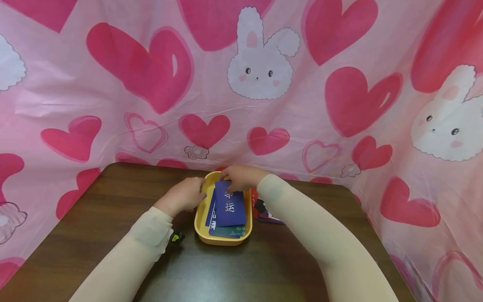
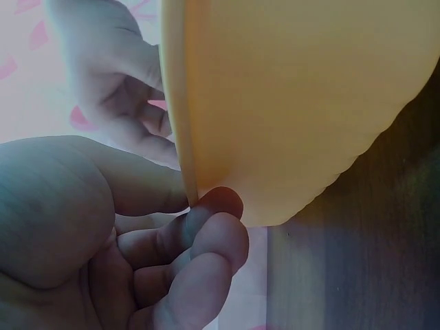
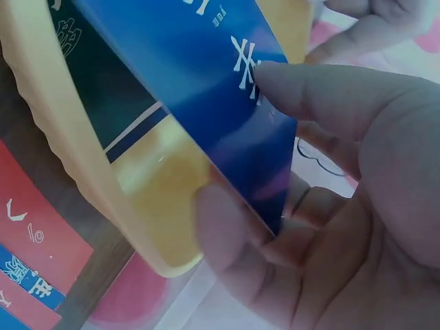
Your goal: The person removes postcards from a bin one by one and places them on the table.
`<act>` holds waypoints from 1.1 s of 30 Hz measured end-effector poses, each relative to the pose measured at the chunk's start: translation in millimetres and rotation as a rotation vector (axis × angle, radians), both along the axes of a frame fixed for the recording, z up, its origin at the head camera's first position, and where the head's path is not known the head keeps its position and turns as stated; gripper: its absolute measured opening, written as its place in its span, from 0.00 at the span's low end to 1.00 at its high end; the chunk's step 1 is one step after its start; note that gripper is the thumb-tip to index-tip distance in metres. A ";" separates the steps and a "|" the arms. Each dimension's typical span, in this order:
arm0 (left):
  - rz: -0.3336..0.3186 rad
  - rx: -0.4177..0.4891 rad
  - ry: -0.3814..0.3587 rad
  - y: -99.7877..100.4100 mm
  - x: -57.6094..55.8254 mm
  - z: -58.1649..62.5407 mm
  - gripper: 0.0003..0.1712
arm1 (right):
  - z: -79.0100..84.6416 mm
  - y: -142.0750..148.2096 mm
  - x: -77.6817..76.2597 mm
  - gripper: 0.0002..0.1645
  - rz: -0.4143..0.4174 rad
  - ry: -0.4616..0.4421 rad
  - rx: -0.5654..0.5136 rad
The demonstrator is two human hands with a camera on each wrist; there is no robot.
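A yellow tray (image 1: 222, 240) stands on the table with blue and green printed cards in it. My left hand (image 1: 184, 193) pinches the tray's rim on its left side, thumb inside and fingers curled beneath the edge, as the left wrist view shows. Over the tray's far end, my right hand (image 1: 243, 178) grips a blue card (image 1: 230, 214) with white characters, thumb on its face and fingers behind. That card's far end is raised off the others. Under it lies a dark green card (image 3: 103, 82), seen inside the tray in the right wrist view.
To the right of the tray, red and blue cards (image 3: 38, 234) lie on the brown wooden table (image 1: 211, 272), partly hidden by the right forearm in the head view. A pink curtain (image 1: 211, 88) with hearts and rabbits hangs behind the table's far edge.
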State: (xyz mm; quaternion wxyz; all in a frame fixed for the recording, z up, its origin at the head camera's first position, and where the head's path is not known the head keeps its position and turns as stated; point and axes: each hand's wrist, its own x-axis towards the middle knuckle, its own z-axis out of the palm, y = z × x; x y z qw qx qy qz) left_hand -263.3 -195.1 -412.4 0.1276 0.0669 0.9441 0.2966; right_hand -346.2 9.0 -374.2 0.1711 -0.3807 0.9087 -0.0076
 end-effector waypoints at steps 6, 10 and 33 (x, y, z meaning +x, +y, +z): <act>0.019 -0.015 -0.012 -0.1 -0.5 0.0 0.36 | 6.6 11.9 1.6 0.33 -0.057 -0.066 -0.101; 0.027 -0.029 -0.013 -0.2 -1.4 -0.4 0.38 | 9.5 24.7 -1.3 0.26 -0.038 -0.069 -0.209; 0.026 0.024 -0.006 0.6 3.3 1.2 0.34 | 23.6 138.1 -2.6 0.26 -0.343 -0.275 -0.876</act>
